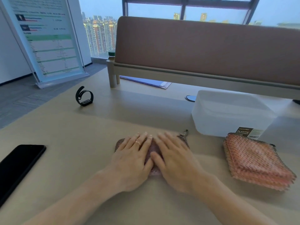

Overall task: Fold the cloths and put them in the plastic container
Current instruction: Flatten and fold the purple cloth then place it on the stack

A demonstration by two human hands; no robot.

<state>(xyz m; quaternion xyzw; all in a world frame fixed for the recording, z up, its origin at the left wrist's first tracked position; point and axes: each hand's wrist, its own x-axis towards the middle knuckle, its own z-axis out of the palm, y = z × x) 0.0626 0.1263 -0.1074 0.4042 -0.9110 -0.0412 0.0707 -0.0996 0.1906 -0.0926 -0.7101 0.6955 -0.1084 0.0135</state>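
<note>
Pressing flat with open palms, the left hand (131, 158) and right hand (174, 159) covered most of a pinkish cloth (153, 149) on the table (81, 143), gripping nothing, near a cloth stack (256, 161) touching the empty box (227, 114) labelled "PLASTIC CONTAINER", smaller print unreadable.

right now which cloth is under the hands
The dark purplish mesh-edged cloth at centre, flattened under the left hand and right hand; the pink-orange cloth stack lies untouched, right.

I see pink waffle-textured cloths (258, 161) just beside the translucent white container (227, 114), black phone (17, 164) far left of it.
</note>
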